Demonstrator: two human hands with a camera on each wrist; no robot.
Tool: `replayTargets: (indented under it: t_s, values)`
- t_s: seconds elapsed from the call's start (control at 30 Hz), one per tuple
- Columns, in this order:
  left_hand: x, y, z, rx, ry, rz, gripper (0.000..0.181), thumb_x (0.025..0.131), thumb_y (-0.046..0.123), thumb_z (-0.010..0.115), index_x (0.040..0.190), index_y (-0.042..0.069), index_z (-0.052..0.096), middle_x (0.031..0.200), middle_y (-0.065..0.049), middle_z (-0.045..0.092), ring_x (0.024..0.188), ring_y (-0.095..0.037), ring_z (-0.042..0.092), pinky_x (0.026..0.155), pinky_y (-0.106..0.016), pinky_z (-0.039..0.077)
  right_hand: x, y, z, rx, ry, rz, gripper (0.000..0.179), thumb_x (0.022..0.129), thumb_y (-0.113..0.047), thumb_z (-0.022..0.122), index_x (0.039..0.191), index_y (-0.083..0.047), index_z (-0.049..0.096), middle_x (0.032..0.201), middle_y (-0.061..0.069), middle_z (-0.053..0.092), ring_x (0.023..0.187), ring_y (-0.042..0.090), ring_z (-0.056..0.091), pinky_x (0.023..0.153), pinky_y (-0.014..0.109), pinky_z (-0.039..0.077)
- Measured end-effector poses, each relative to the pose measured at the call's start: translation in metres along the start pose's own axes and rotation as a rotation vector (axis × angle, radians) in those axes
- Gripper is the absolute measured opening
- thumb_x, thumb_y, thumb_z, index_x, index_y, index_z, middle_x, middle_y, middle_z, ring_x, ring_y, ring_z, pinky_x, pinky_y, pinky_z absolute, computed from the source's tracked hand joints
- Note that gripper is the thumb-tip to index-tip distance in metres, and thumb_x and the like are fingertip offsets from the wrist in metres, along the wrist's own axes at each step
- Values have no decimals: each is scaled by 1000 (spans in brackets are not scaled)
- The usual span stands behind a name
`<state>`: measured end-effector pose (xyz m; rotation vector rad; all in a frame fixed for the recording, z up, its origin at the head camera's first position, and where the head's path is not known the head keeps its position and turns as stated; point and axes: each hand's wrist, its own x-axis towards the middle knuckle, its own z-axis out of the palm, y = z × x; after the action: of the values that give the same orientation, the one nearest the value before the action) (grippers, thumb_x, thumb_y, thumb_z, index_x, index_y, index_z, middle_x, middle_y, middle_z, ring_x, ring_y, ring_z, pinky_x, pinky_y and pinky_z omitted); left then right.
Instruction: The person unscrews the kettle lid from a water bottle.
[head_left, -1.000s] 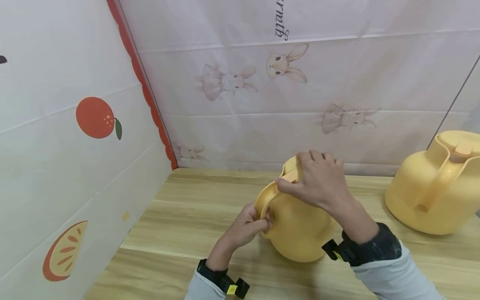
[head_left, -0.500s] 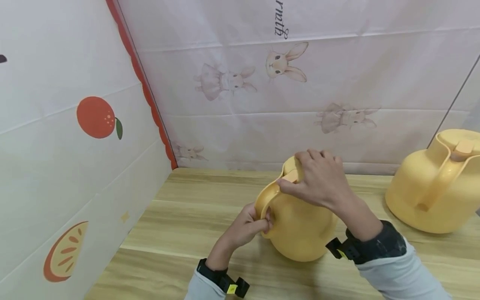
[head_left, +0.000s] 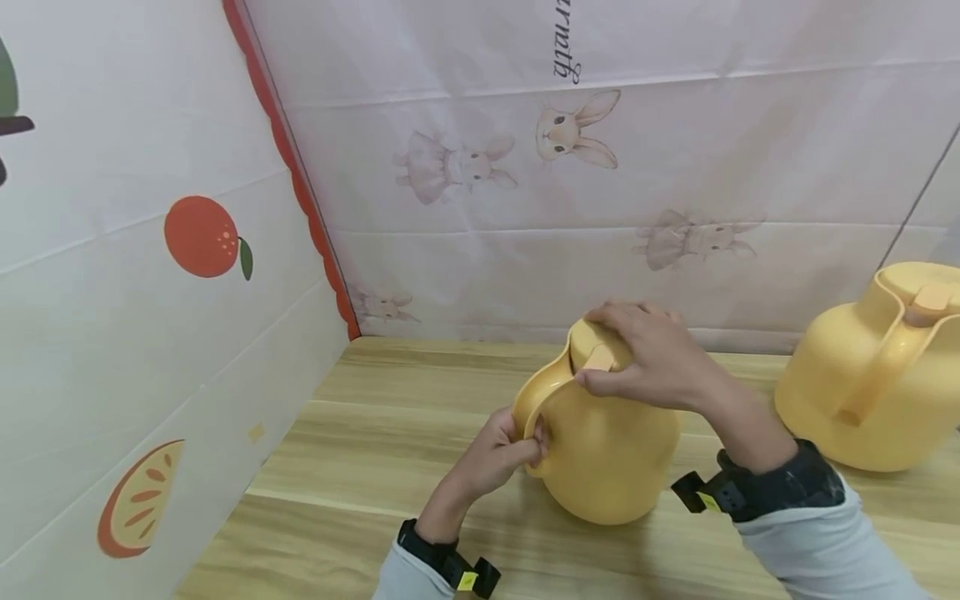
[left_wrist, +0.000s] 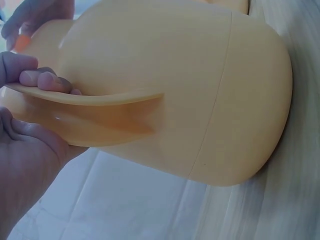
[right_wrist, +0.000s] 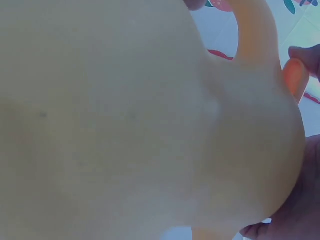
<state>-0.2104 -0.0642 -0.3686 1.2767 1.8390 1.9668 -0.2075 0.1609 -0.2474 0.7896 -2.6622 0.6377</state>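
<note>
A yellow insulated jug [head_left: 611, 462] stands on the wooden table. My left hand [head_left: 487, 454] grips its side handle [head_left: 536, 398], fingers wrapped through the loop; the left wrist view shows the fingers [left_wrist: 47, 80] curled over the handle's edge. Over the top, my right hand [head_left: 667, 360] holds the round lid [head_left: 597, 343], its fingers along the far rim and the thumb close to the lid's small tab [head_left: 600, 358]. In the right wrist view the jug's body [right_wrist: 125, 125] fills most of the picture, and the orange tab [right_wrist: 296, 77] shows near the thumb.
A second yellow jug [head_left: 870, 375], with its lid on, stands to the right behind my right forearm. The table [head_left: 405, 433] meets a rabbit-printed sheet [head_left: 465, 275] at the back and a fruit-printed wall [head_left: 97, 333] on the left.
My right hand has turned and shifted a little to the right over the lid, so more of the lid shows. The right forearm swung right. My left hand keeps its grip on the handle.
</note>
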Motion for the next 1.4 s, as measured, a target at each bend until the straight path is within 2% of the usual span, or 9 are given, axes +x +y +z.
replayTargets:
  t_s: [0.27,0.47,0.6,0.73,0.83,0.93,1.1,1.3,1.4]
  values:
    - [-2,0,1,6,27,-8,6,78,-10,45,83,-6,45,76,-6,49,65,-11,46,55,-23,37,-4,10,0,104,-16,-80,63,76,-36,72,127,-5,53,135,19,45,122,41,37,91,57,26]
    - [-5,0,1,-2,38,-45,6,78,-8,46,83,-4,45,77,-5,49,66,-10,46,56,-22,38,-11,17,5,207,-6,-116,59,77,-30,74,128,-6,54,142,19,36,129,41,28,95,60,26]
    - [-7,-2,2,5,49,-55,5,78,-7,46,83,-5,44,77,-4,49,67,-11,46,57,-22,38,-15,19,7,200,28,-148,55,78,-28,74,127,-8,56,141,18,37,129,40,28,96,61,24]
    - [-8,-2,1,-5,48,-63,5,78,-6,45,83,-8,43,77,-3,49,68,-10,46,57,-22,38,-22,18,7,156,93,-196,49,78,-25,74,121,-7,60,136,18,43,125,39,35,93,60,29]
    - [-7,-2,2,-10,49,-63,5,79,-5,45,83,-7,43,77,-4,49,68,-11,47,58,-22,38,-28,17,5,138,161,-242,42,75,-19,76,115,-8,65,129,16,51,119,36,43,89,55,36]
    - [-7,-2,2,-7,51,-60,5,79,-5,46,83,-5,44,77,-5,49,68,-11,46,58,-22,39,-33,17,2,139,231,-289,38,71,-12,77,108,-10,68,122,12,57,113,32,50,88,40,40]
    - [-6,-1,2,-19,49,-59,7,78,-6,45,82,-1,44,77,-3,49,68,-12,46,58,-22,39,-41,21,-1,155,318,-366,35,68,-4,76,101,-10,70,116,11,61,110,29,54,89,17,35]
    - [-5,-2,3,-21,49,-43,7,78,-7,45,82,-1,45,77,-3,49,68,-12,46,58,-22,39,-45,27,1,151,397,-370,35,66,7,65,97,-7,70,109,12,62,105,23,56,88,14,36]
    - [-4,-3,3,-25,46,-43,7,78,-6,45,82,0,45,77,-3,49,68,-12,46,57,-22,38,-46,29,1,148,445,-341,33,65,10,62,93,-5,71,102,10,63,98,17,56,76,15,39]
